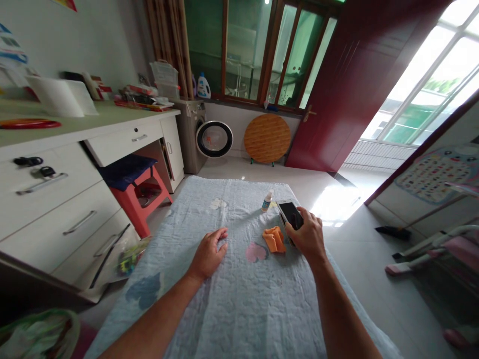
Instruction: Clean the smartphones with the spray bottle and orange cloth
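The step in hand seemed to be the handling of the smartphone (287,209): the right hand (307,234) had its grip closed on it, thumb at the side toward the left hand (209,254) and fingers at the other, with the dark screen facing up. The smartphone was beside the right edge of the surface (239,304), nearer the far right corner than the near one. Whether it was raised or resting on something could not be told. The left grip was loosely spread and held nothing, well in from the left edge; whether that hand touched the quilted cover (232,331) was unclear.

As far as could be judged, the next move called for the right grip to stay firm on the smartphone's sides, and for the left hand to come rightward if a second hold was wanted.

Counted on the surface, there was one smartphone, one crumpled orange cloth (274,240) just beside it on the side away from the right edge, and one small white-capped bottle (267,202), upright and closer to the far right corner. Past the far edge there were one front-loading washing machine (190,132), its door open, and one round wooden tabletop (267,137)
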Tool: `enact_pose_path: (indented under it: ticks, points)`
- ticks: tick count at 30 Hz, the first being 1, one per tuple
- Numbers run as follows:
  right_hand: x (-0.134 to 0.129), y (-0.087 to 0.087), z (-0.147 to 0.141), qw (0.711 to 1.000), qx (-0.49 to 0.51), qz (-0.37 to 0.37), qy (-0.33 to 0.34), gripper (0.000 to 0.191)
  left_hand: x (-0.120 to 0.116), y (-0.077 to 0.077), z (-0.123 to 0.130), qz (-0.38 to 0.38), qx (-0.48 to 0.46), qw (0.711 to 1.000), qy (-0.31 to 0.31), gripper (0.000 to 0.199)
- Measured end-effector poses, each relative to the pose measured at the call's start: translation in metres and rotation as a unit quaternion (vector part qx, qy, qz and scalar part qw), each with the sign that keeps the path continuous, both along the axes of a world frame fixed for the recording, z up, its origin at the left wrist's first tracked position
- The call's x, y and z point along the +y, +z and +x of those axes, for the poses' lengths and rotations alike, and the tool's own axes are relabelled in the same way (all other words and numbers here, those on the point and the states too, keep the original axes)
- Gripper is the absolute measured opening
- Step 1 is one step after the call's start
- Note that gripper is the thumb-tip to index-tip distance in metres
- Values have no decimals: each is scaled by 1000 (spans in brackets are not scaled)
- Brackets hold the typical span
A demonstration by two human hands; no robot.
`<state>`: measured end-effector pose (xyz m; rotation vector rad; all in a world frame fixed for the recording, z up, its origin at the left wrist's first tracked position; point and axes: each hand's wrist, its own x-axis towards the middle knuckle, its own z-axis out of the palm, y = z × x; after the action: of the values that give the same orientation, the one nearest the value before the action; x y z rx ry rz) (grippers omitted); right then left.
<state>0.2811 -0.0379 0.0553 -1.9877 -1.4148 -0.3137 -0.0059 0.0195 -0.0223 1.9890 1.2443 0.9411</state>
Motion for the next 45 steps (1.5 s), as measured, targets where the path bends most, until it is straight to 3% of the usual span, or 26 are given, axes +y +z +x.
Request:
enact_pose_path:
  ticks: [9, 20, 29, 34, 38, 41, 45]
  points:
    - [9, -12, 36, 996, -14, -55, -64, 54, 0, 1, 0, 3, 3, 1000, -4, 41]
    - [12, -29, 39, 997, -30, -53, -54, 53, 0, 1, -1, 4, 13, 1000, -8, 40]
    - [10, -27, 35, 992, -11, -92, -90, 59, -1, 0, -1, 15, 10, 1000, -10, 40]
    - [6, -25, 50, 988, 135, -54, -43, 68, -1, 2, 0, 2, 12, 1000, -10, 40]
    - [1, -29, 67, 962, 272, -3, -33, 65, 2, 6, 2, -61, -6, 998, -20, 47]
    - [-1, -36, 74, 933, 359, 14, -15, 63, 4, 19, 5, -144, -14, 989, -28, 51]
    - [1, -45, 79, 888, 459, 34, -2, 60, 3, 46, 19, -199, -26, 979, -33, 58]
